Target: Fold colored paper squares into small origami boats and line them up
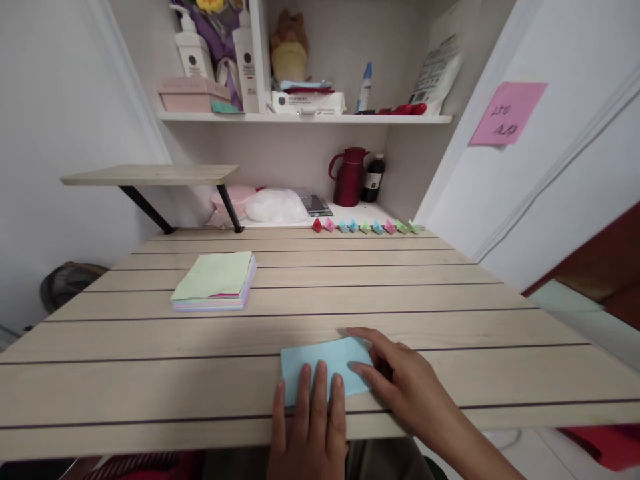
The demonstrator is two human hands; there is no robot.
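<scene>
A light blue paper sheet point(325, 353), which looks folded into a rectangle, lies near the desk's front edge. My left hand point(311, 420) rests flat on its lower part, fingers stretched out and slightly spread. At the paper's right end is my right hand point(400, 377). Its thumb lies on the paper, and its index finger reaches past the top right corner, apart from the thumb. The other right fingers are curled and partly hidden. Farther left sits a stack of square coloured paper point(215, 280), pale yellow-green on top.
Several small folded paper pieces point(365, 227) line the desk's back edge. A raised wooden shelf point(150, 175) on black legs stands at the back left. Behind are a dark red jug point(350, 177), a dark bottle point(374, 179) and a white plastic bag point(277, 205).
</scene>
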